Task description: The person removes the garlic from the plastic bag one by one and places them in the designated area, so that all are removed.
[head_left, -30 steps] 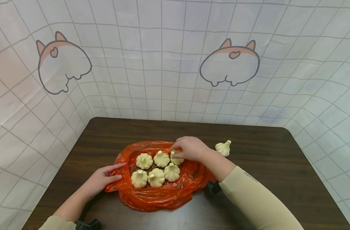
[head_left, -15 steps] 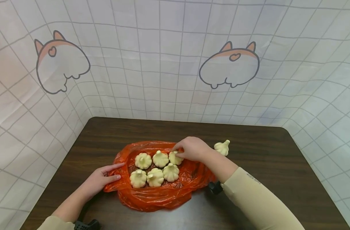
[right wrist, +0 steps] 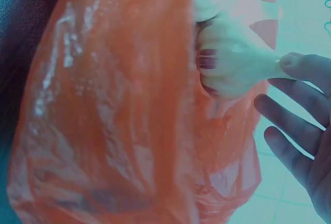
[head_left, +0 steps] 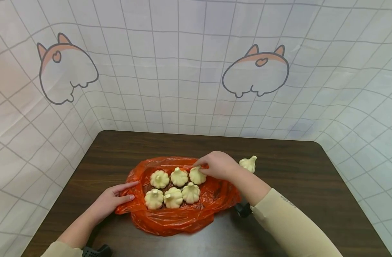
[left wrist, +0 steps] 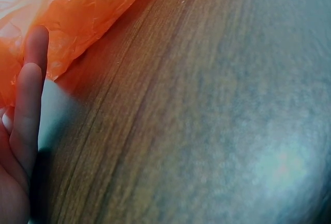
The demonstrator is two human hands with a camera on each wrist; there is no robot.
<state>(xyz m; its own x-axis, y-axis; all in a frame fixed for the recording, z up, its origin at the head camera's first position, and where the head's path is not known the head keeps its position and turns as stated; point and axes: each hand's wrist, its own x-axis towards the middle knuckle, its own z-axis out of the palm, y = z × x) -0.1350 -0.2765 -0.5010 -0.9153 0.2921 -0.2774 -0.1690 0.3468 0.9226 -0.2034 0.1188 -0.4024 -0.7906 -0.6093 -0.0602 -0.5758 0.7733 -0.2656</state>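
Note:
In the head view, an orange plastic bag (head_left: 179, 217) lies spread on the table, its mouth turned up. Several pale garlic bulbs (head_left: 173, 198) sit inside in two rows. My right hand (head_left: 219, 166) reaches over the bag's far right and pinches the stem of one garlic bulb (head_left: 197, 176) at the back row's right end. The right wrist view shows thumb and forefinger on the stem of this bulb (right wrist: 232, 61), the other fingers spread. My left hand (head_left: 110, 200) rests against the bag's left side with thumb and fingers extended; its straight fingers (left wrist: 28, 100) touch the orange plastic (left wrist: 88, 14).
One more garlic bulb (head_left: 248, 164) lies outside the bag on the dark wooden table (head_left: 279, 200), partly behind the right forearm. A white gridded cloth (head_left: 189, 71) with corgi drawings rises along the table's back and sides.
The bulb under my right fingers now shows more fully and looks tilted slightly. My right hand has barely shifted, and the left hand stays at the bag's side.

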